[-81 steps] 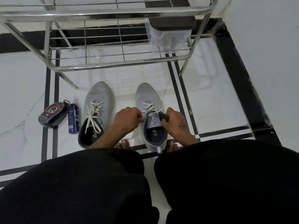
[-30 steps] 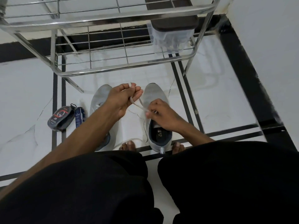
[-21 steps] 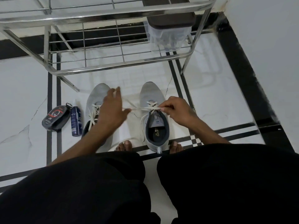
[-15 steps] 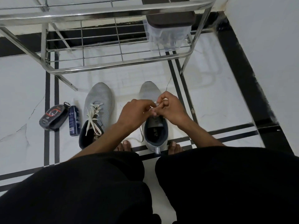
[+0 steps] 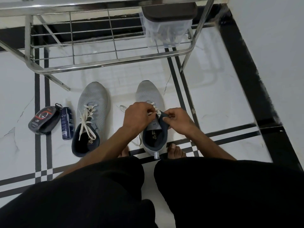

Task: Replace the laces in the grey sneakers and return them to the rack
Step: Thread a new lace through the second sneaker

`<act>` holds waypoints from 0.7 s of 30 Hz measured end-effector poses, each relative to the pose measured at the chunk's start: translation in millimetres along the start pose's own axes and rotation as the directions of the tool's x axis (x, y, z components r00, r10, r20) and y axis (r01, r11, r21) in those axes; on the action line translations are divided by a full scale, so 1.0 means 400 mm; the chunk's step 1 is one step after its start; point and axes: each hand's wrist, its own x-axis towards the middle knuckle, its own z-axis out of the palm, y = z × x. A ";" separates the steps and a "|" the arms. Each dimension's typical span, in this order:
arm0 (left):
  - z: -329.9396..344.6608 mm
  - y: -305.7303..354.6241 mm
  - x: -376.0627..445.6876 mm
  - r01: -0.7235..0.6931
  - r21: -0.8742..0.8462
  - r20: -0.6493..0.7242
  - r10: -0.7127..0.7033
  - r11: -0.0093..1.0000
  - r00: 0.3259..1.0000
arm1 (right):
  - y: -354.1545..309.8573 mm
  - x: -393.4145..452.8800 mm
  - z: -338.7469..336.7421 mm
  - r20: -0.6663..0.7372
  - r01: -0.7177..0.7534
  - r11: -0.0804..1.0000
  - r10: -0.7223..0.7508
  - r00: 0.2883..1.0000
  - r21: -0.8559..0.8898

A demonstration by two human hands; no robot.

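Both my hands have dropped back from the toe toward the tongue of the right grey sneaker point(image 5: 150, 96). My left hand point(image 5: 138, 116) pinches the cream lace point(image 5: 154, 109); my right hand point(image 5: 178, 121) pinches its dark collar edge. It stands on the floor between my bare feet, toe toward the steel rack point(image 5: 115, 62) beyond, with clear tile between. Left of it, well apart, stands the left sneaker point(image 5: 93, 102), laced, then a blue can point(image 5: 66, 123).

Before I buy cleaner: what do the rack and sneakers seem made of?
Rack: polished metal, likely steel, its tubes mirror-bright. Sneakers: grey knit mesh, matte, with a fine weave; dark fabric collars. Laces: flat off-white woven tape.
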 end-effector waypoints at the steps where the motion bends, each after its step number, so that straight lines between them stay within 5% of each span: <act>1: 0.006 0.005 0.003 -0.007 0.026 0.000 0.007 1.000 1.000 | 0.008 0.000 -0.003 0.009 -0.006 0.999 0.005 1.000 0.050; 14: 0.031 0.012 -0.002 -0.129 0.149 -0.029 0.134 0.981 0.991 | 0.021 0.011 0.000 0.026 -0.003 0.993 0.000 1.000 0.119; 21: 0.024 0.028 0.028 -0.233 0.404 0.101 0.210 0.884 0.972 | 0.010 0.011 -0.001 0.022 0.044 0.999 -0.044 0.999 -0.004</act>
